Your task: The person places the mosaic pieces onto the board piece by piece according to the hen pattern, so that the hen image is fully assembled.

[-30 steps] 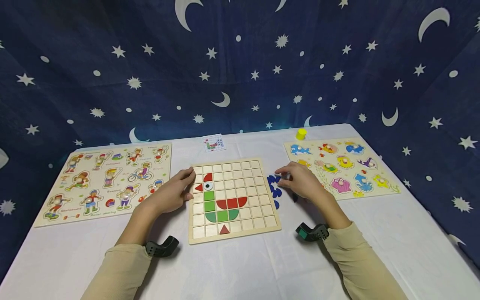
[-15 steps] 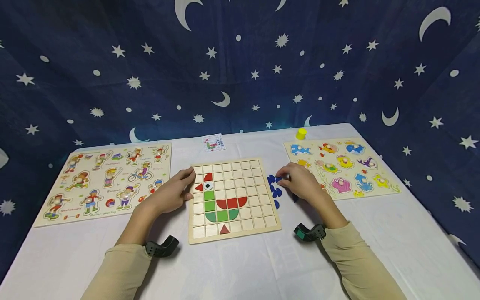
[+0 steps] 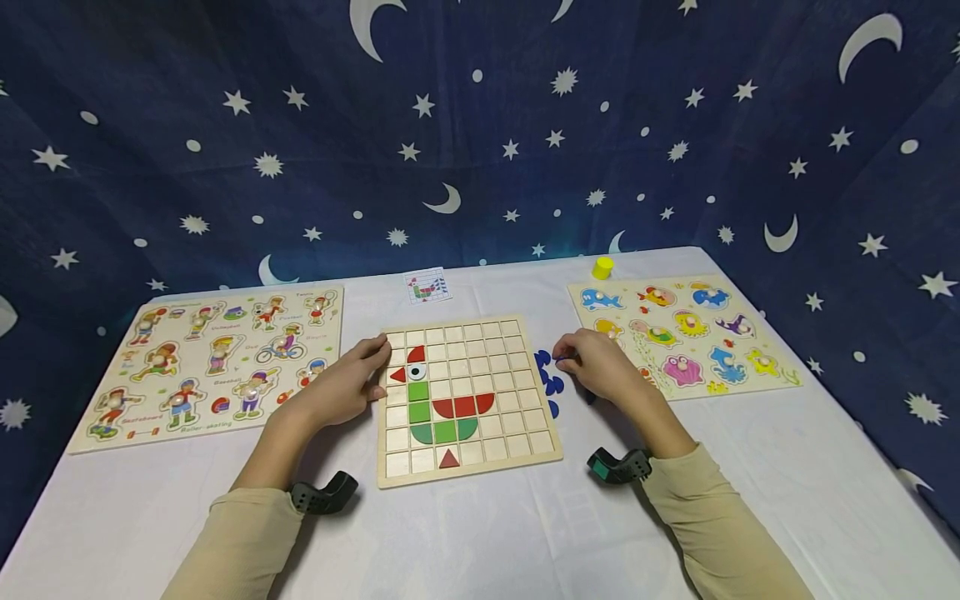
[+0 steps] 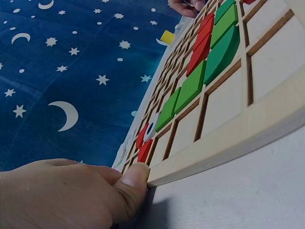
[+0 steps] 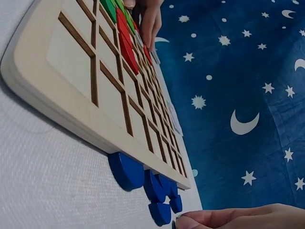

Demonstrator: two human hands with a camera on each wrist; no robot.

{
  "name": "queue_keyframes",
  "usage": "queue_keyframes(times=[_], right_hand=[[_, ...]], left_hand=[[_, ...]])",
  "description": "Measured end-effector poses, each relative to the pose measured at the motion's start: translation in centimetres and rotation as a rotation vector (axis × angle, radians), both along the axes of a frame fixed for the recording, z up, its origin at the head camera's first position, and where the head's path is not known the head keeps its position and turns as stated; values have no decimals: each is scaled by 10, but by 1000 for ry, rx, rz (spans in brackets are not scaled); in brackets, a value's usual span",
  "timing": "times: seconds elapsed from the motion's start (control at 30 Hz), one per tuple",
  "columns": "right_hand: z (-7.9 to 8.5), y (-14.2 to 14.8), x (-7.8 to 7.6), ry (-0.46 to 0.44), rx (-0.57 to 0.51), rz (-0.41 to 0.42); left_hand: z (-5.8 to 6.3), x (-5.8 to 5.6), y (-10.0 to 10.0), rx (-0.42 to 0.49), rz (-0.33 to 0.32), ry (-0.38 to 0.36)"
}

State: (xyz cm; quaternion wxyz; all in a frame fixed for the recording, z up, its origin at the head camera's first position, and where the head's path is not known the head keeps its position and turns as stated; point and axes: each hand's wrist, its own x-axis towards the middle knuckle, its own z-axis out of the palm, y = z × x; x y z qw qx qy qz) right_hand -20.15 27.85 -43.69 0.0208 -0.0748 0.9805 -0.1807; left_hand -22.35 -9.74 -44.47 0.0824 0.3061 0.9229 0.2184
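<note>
A wooden grid board [image 3: 517,400] lies mid-table, with red and green pieces and an eye tile [image 3: 416,372] forming a bird shape. My left hand [image 3: 337,390] holds the board's left edge, the thumb [image 4: 136,175] against its rim in the left wrist view. Along the right side of the board lie several blue half-round pieces [image 5: 126,171]. Just beyond them, my right hand [image 3: 600,362] pinches another blue piece [image 3: 559,359] between thumb and fingertips, low over the table. Most of that piece is hidden by the fingers.
To the left lies a sports peg puzzle [image 3: 180,333], and to the right a sea-animal peg puzzle [image 3: 675,346]. A yellow cylinder [image 3: 602,267] stands behind the latter. Behind the grid board is a small picture card [image 3: 428,286] showing a bird. A starry cloth [image 3: 480,150] hangs behind.
My right thumb and fingers have come together on a blue piece and drawn it slightly right, away from the others. The left hand and board have stayed put.
</note>
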Motion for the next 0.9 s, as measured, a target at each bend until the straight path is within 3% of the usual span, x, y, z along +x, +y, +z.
queue_keyframes(times=[0.4,0.9], right_hand=[[8,-7,-4,34,19,-7],[-5,-8,4,118,-157,-44]], left_hand=[[9,-5,-2,-12,9,3],[-6,3,2,-19,37,-14]])
